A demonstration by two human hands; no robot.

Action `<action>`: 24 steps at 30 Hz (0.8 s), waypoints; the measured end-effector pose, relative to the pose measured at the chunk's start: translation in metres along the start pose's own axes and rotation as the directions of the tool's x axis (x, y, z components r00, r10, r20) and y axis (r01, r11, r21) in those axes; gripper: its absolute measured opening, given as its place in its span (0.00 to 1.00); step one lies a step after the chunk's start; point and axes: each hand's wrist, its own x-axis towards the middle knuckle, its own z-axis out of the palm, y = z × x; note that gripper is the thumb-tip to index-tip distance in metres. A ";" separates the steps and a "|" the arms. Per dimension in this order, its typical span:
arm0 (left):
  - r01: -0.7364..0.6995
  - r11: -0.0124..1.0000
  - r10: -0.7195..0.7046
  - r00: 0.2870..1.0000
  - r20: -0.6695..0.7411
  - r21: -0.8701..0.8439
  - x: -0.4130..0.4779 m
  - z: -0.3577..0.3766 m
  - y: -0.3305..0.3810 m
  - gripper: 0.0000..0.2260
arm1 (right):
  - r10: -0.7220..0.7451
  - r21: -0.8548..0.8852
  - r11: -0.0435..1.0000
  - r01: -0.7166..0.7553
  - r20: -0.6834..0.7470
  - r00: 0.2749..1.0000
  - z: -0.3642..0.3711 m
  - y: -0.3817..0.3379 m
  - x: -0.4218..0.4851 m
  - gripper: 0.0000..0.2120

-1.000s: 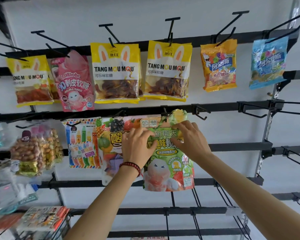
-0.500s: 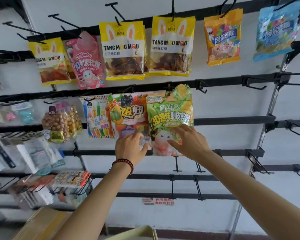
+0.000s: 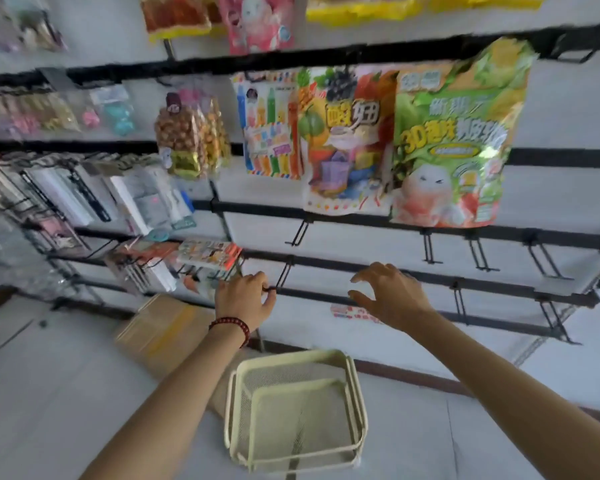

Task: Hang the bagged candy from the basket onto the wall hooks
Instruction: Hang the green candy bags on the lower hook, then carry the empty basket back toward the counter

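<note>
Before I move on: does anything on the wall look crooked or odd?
The green candy bag hangs askew, top right corner raised and crumpled, left edge overlapping the fruit candy bag. Nothing else stands out.

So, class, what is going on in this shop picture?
A person is stocking a wall display with bagged candy. The green candy bag hangs on the wall. Neither hand holds a bag: the left hand is at the tip of an empty hook, the right hand open, above the cream mesh basket, which looks empty.
</note>
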 end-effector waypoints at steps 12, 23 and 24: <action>0.090 0.995 -0.070 0.940 0.333 -0.044 -0.010 0.169 -0.123 0.14 | 0.243 -0.089 0.969 -0.229 0.200 0.949 0.188 -0.018 0.035 0.24; 0.302 0.953 -0.269 0.771 0.577 0.041 -0.092 0.341 -0.156 0.24 | 0.462 -0.233 0.887 -0.400 0.478 0.747 0.374 0.046 0.013 0.37; 0.286 0.957 -0.260 0.771 0.581 0.048 -0.098 0.356 -0.159 0.24 | 0.461 -0.239 0.887 -0.395 0.492 0.739 0.391 0.052 0.010 0.37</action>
